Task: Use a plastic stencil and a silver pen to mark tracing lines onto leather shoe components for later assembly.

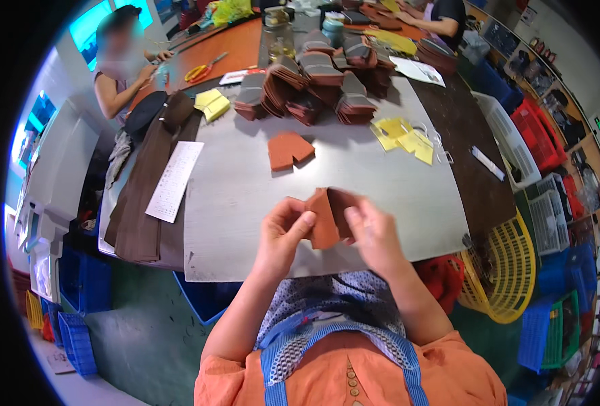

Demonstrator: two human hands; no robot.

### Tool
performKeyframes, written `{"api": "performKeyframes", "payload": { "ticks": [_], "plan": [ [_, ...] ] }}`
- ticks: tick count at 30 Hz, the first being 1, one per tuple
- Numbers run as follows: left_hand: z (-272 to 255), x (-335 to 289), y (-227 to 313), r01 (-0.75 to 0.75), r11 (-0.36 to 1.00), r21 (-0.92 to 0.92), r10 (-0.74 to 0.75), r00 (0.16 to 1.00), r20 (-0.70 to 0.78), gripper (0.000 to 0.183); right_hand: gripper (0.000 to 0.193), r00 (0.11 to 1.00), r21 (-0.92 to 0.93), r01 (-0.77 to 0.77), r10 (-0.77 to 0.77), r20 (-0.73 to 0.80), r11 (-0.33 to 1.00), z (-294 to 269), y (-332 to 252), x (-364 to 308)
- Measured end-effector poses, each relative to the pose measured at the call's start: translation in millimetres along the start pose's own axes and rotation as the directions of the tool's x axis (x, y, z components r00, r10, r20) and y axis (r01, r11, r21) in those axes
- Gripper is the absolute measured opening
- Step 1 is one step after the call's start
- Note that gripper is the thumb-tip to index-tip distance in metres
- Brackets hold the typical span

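Observation:
Over the near middle of the pale work board (246,189) I hold a folded reddish-brown piece, which looks like leather (324,227). My left hand (285,233) pinches its left side between thumb and fingers. On its right, darker side, my right hand (376,237) is closed, slightly blurred, with the thumb on the piece. Just beyond my hands lies a small stack of orange-brown notched pieces (290,150). Farther back, several bundles of similar brown pieces with grey bands (320,68) are heaped together.
Yellow paper slips (212,105) and tagged yellow cards (405,137) lie on the board. Long brown strips (144,189) and a printed sheet (175,181) are at left. Yellow-handled scissors (204,69) lie farther back. A yellow basket (513,267) stands at right. A person (117,68) sits far left.

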State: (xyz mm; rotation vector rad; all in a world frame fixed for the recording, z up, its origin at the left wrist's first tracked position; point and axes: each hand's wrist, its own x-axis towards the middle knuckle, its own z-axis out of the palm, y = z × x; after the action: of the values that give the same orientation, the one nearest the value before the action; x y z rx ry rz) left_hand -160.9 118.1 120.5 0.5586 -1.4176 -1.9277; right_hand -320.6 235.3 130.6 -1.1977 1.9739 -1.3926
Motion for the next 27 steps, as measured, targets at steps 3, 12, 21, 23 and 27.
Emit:
{"api": "performKeyframes", "payload": {
  "ticks": [3, 12, 21, 23, 27],
  "plan": [
    [-16, 12, -4, -0.164, 0.948, 0.274, 0.222, 0.955, -0.197, 0.008, 0.03, 0.981, 0.07, 0.01, 0.004, -0.194, 0.998, -26, -3, 9],
    [-2, -9, -5, 0.045, 0.996, -0.072, -0.039, 0.996, 0.079, 0.012, 0.044, 0.987, -0.007, 0.06, -0.059, 0.147, 0.998, -3, -31, -17],
    [-2, -4, -4, 0.05, 0.997, 0.059, -0.055, 0.995, 0.085, 0.014, 0.037, 0.989, 0.111, 0.138, -0.142, 0.031, 0.984, 8, -6, -8],
    [-16, 3, 2, -0.11, 0.981, 0.162, 0.131, 0.983, -0.126, 0.011, 0.031, 0.997, 0.097, 0.009, -0.002, -0.074, 0.995, -11, -1, 3],
    [-6, -4, 13, -0.168, 0.964, 0.206, 0.186, 0.98, -0.071, 0.01, 0.036, 0.997, 0.021, 0.081, -0.081, 0.003, 0.997, -6, -15, -1]
  ]
}}
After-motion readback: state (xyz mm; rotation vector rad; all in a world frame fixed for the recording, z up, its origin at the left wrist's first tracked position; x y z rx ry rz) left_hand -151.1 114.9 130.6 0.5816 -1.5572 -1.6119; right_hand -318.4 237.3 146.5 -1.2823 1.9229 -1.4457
